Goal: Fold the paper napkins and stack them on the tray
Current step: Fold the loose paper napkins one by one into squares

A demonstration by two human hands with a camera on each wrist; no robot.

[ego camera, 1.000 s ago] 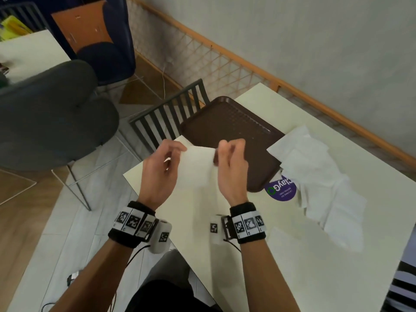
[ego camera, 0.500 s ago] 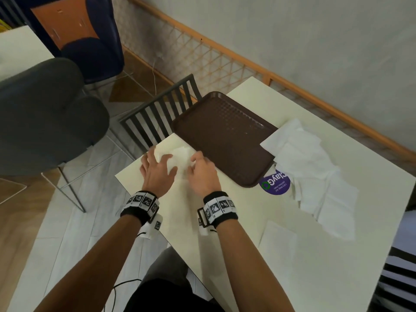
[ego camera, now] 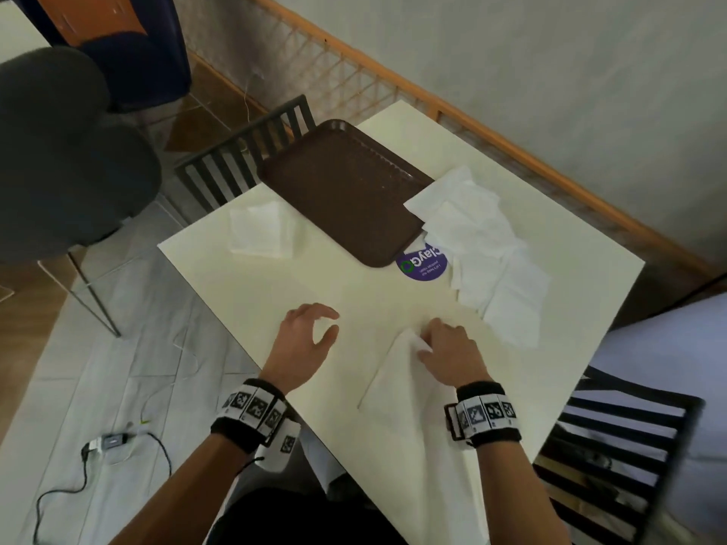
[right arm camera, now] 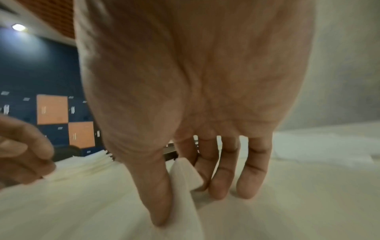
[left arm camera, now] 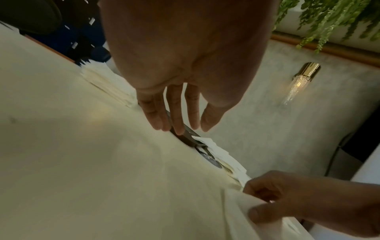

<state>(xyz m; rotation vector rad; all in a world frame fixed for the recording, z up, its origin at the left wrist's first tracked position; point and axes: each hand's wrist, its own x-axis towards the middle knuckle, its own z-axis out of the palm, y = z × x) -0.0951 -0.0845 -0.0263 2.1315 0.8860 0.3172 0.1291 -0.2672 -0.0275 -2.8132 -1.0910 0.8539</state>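
Observation:
A flat white napkin [ego camera: 397,371] lies near the table's front edge. My right hand [ego camera: 429,340] pinches its far corner between thumb and fingers and lifts it, as the right wrist view shows at the napkin corner [right arm camera: 185,175]. My left hand [ego camera: 314,328] hovers open to the left of that napkin, holding nothing. A folded napkin [ego camera: 261,230] rests at the table's far left, beside the empty brown tray [ego camera: 346,190]. A loose pile of unfolded napkins [ego camera: 484,245] lies right of the tray.
A round purple sticker [ego camera: 423,265] sits on the cream table [ego camera: 275,293] at the tray's near corner. Dark slatted chairs stand behind the tray [ego camera: 244,163] and at the right [ego camera: 613,446]. A grey padded chair [ego camera: 67,151] is on the left.
Both hands left the folded napkin at the far left and moved back toward the front edge. My right hand has taken hold of a corner of another flat napkin.

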